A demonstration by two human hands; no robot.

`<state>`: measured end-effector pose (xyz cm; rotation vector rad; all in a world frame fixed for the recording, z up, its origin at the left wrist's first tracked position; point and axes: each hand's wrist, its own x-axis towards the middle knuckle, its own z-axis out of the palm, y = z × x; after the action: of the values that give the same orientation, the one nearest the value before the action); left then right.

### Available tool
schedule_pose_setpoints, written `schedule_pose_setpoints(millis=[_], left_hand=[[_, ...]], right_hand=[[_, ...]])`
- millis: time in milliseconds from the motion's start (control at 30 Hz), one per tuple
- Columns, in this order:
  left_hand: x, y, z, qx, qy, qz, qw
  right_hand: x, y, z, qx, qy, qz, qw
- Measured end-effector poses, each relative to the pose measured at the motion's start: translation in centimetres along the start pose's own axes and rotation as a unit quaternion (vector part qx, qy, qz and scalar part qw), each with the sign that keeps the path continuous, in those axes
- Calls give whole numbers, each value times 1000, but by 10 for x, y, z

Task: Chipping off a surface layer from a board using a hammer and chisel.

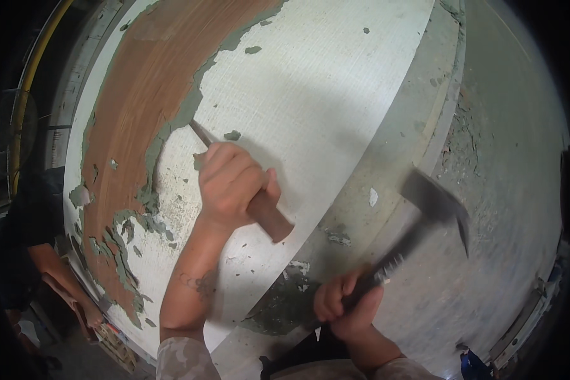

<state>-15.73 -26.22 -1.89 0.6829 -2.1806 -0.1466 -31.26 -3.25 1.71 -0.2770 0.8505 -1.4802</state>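
My left hand (229,187) is wrapped round a chisel with a brown handle (272,218). Its narrow blade points up and to the left, its tip at the ragged edge of a grey-green layer (187,111). That layer borders a long strip of bare brown surface (142,95) on a large white, fine-lined panel (304,82). Lower right, my right hand (348,307) grips a dark claw hammer (432,199) by its shaft. The hammer is raised off to the right of the chisel, apart from it, and slightly smeared by motion.
Grey-green flakes (233,135) lie scattered over the panel. Beside its right edge runs a dusty grey ledge (386,164) with debris. At the lower left, another person's arm (66,285) reaches along the panel's edge. A distant person (474,364) shows at the lower right.
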Motion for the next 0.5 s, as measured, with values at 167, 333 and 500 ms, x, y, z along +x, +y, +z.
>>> schedule_pose_setpoints(millis=[167,333,500], left_hand=[[17,-1,16,9,32,-11,999],[11,-11,22,79,-8,-59,995],[17,-5,23,78,-13,-72,994]], right_hand=[[-23,52,38,115,50,-73,989],[-4,55,35,-127,79,66,987],[-13,79,53,155,159,-29,975]])
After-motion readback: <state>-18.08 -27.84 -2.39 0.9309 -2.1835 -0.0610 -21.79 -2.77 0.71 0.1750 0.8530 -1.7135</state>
